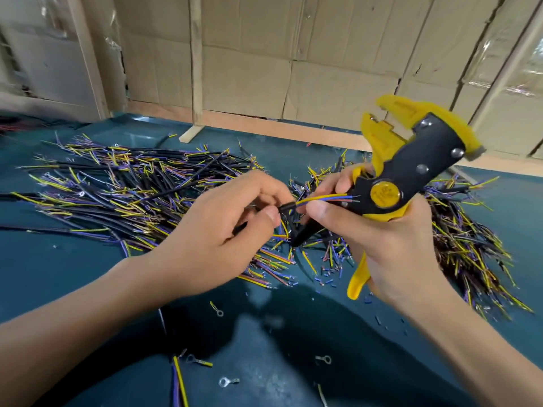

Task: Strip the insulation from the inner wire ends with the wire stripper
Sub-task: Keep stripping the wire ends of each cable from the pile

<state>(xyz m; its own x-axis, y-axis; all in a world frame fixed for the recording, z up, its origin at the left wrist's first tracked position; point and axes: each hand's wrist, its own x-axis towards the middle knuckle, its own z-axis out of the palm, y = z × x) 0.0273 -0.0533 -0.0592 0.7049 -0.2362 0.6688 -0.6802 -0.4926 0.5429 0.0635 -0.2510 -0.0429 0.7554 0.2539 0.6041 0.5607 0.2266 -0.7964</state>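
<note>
Nearest me, loose ring terminals point(323, 359) lie on the dark counter point(73, 274). My left hand point(223, 227) pinches a black cable point(286, 207) between thumb and curled fingers, its yellow, blue and purple inner wires point(326, 198) fanning toward my right hand point(390, 248). That hand grips the yellow-and-black wire stripper point(411, 168) by its handles, head tilted up and away, its thumb touching the wires. Behind lie piles of cut cables point(132, 186), then a cardboard wall point(293, 54).

A makeshift workshop: cut wires point(141, 183) heaped on a bench point(73, 274), cardboard walls point(249, 60).
</note>
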